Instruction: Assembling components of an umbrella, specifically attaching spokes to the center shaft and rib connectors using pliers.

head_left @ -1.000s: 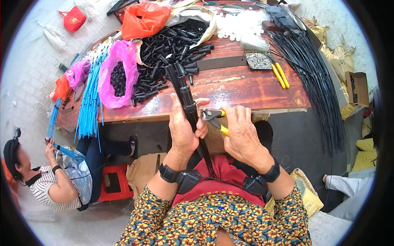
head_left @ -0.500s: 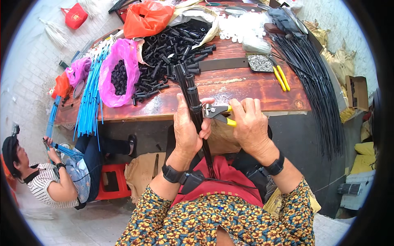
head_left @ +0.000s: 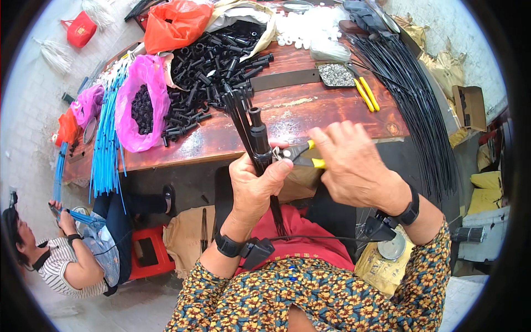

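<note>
Upright in front of me is a bundle of thin black rods (head_left: 240, 124) topped with black plastic sleeves (head_left: 259, 137). My left hand (head_left: 250, 180) is closed round it, with the thumb along its right side. My right hand (head_left: 357, 163) has its fingers at the yellow handles of a pair of pliers (head_left: 300, 154). The pliers' jaws touch the bundle's side just above my left thumb, at a small bit of silvery metal (head_left: 276, 152). My right palm hides part of the handles. The rods' lower ends reach down to my red apron (head_left: 298, 224).
The wooden table (head_left: 287, 119) bears a heap of black plastic tubes (head_left: 213, 72), a pink bag (head_left: 126, 124), white caps (head_left: 307, 25), a tray of small metal bits (head_left: 336, 75) and yellow-handled pliers (head_left: 366, 94). Blue rods (head_left: 108, 149) and black rods (head_left: 420, 116) overhang its edge. A co-worker (head_left: 77, 249) sits at left.
My right hand has shifted right and turned, its wrist now farther out. My left thumb has come forward across the bundle. The view has swung a little, so the table appears farther left.
</note>
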`<action>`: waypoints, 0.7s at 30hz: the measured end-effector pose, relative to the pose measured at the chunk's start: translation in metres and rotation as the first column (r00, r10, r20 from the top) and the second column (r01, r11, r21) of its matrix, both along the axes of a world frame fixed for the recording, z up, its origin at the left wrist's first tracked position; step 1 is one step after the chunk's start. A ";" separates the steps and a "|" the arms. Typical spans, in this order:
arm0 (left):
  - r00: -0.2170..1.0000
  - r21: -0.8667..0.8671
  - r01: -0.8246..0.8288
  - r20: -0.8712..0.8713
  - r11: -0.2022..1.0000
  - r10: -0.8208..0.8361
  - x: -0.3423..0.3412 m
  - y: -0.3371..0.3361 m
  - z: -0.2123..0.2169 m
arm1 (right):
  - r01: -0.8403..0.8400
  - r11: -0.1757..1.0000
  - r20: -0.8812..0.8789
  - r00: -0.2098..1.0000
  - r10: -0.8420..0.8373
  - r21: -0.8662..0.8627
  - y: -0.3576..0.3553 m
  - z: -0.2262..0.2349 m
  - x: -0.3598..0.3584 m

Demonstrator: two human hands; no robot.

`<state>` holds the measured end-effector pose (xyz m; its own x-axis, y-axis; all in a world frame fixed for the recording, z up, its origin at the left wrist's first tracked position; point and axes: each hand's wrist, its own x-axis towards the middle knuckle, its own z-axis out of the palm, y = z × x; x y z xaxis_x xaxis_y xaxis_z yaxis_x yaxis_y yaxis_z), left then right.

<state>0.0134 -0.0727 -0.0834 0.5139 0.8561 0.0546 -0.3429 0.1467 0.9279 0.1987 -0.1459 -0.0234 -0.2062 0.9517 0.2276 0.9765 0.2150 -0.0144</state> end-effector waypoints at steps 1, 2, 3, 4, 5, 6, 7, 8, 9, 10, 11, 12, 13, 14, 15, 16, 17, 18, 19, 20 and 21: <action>0.999 -0.032 0.030 0.045 0.999 -0.029 -0.001 0.001 0.001 | -0.084 0.985 -0.047 0.995 0.092 0.153 -0.001 0.002 0.011; 0.994 -0.062 0.062 0.090 0.996 -0.056 0.000 0.002 0.002 | -0.081 0.985 -0.047 0.995 0.089 0.151 0.000 0.000 0.019; 0.996 0.006 0.059 0.067 0.998 -0.059 -0.001 0.002 -0.001 | -0.186 0.974 -0.401 0.908 0.121 -0.127 0.003 -0.004 0.024; 0.996 0.002 0.064 0.059 0.998 -0.064 -0.001 0.002 -0.001 | -0.366 0.868 -0.700 0.713 0.032 -0.334 0.005 -0.005 0.025; 0.993 -0.016 0.070 0.098 0.997 -0.068 -0.002 0.002 -0.002 | -0.538 0.563 -0.777 0.391 -0.492 -0.627 0.006 -0.005 0.019; 0.984 -0.034 0.103 0.151 0.994 -0.096 0.000 0.002 0.000 | -0.814 0.313 -0.745 0.204 -0.635 -0.489 0.008 -0.021 0.027; 0.988 -0.018 0.131 0.084 0.991 -0.129 0.000 0.002 -0.001 | -0.842 0.225 -0.726 0.253 -0.639 -0.491 0.011 -0.027 0.030; 0.987 -0.003 0.160 0.017 0.987 -0.160 0.000 0.002 -0.002 | -0.861 0.136 -0.708 0.302 -0.638 -0.490 0.012 -0.028 0.030; 0.992 -0.026 0.126 0.011 0.992 -0.126 -0.001 0.002 -0.001 | -0.863 0.125 -0.710 0.311 -0.633 -0.489 0.014 -0.024 0.030; 0.996 -0.050 0.092 0.005 0.995 -0.092 -0.002 0.003 0.000 | -0.679 0.368 -0.768 0.507 -0.391 -0.635 0.014 -0.015 0.028; 0.997 -0.048 0.078 0.007 0.996 -0.078 -0.001 0.004 0.000 | -0.464 0.627 -0.686 0.709 -0.161 -0.626 0.013 -0.011 0.026; 0.999 -0.059 0.048 0.010 0.997 -0.047 0.001 0.002 0.000 | -0.266 0.914 -0.367 0.919 0.145 -0.305 -0.001 -0.018 0.023; 1.000 -0.069 0.009 0.006 0.998 -0.009 0.001 0.002 0.000 | -0.163 0.973 -0.192 0.973 0.130 -0.164 -0.006 -0.007 0.014; 1.000 -0.070 -0.009 0.004 0.997 0.009 -0.001 0.002 0.000 | -0.081 0.997 -0.021 0.997 0.081 0.002 -0.007 0.005 0.008; 0.998 -0.058 0.047 0.048 0.997 -0.045 -0.001 0.003 0.000 | -0.183 0.978 -0.056 0.980 0.189 0.105 -0.008 0.002 0.016; 0.991 -0.043 0.102 0.090 0.994 -0.098 -0.001 0.004 0.001 | -0.180 0.978 -0.057 0.981 0.186 0.106 -0.006 0.001 0.017; 0.981 -0.038 0.131 0.151 0.991 -0.124 0.001 0.006 0.000 | -0.241 0.887 -0.610 0.790 -0.056 -0.394 -0.004 0.001 0.016; 0.979 -0.038 0.147 0.150 0.988 -0.140 0.001 0.005 0.000 | -0.520 0.554 -0.757 0.383 -0.529 -0.650 -0.005 0.002 0.016; 0.974 -0.061 0.166 0.170 0.984 -0.153 0.002 0.004 0.000 | -0.746 0.379 -0.696 0.155 -0.701 -0.548 -0.006 -0.008 0.020; 0.968 -0.084 0.185 0.189 0.979 -0.167 0.002 0.004 0.000 | -0.797 0.296 -0.688 0.195 -0.699 -0.526 -0.004 -0.011 0.021; 0.982 -0.021 0.184 0.053 0.983 -0.182 -0.001 0.006 -0.001 | -0.725 0.317 -0.728 0.359 -0.584 -0.611 0.005 -0.012 0.026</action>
<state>0.0122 -0.0667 -0.0847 0.6590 0.7494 0.0636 -0.3546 0.2350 0.9050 0.2248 -0.1408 -0.0355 -0.6301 0.5924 -0.5021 0.1862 -0.5124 -0.8383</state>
